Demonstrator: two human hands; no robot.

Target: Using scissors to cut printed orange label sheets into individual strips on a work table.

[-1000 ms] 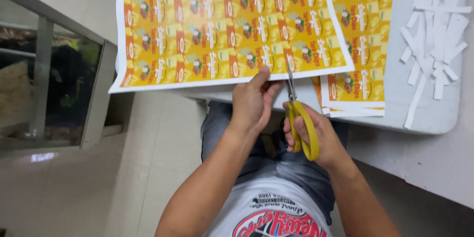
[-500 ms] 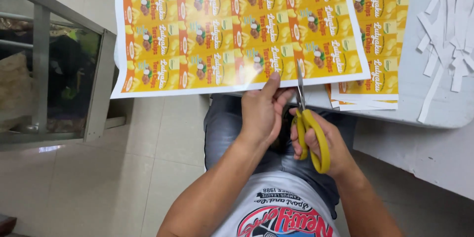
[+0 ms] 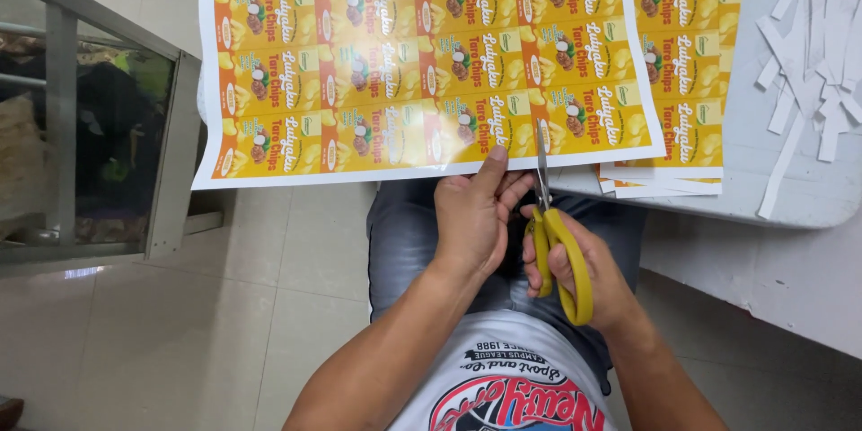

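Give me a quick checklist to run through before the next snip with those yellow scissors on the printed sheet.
1. Right hand has a grip on the scissors through the yellow handles: ok.
2. Left hand steadies the label sheet at its lower edge: ok.
3. Blades sit on the seam between two label columns: looks ok, though the exact line is hard to tell.
4. Left fingers stay clear of the blades: not ok; they lie right beside them.
5. Sheet lies flat along the cut: cannot tell; its left part overhangs the table.
6. Stack of sheets and white strips are away from the cut: ok.
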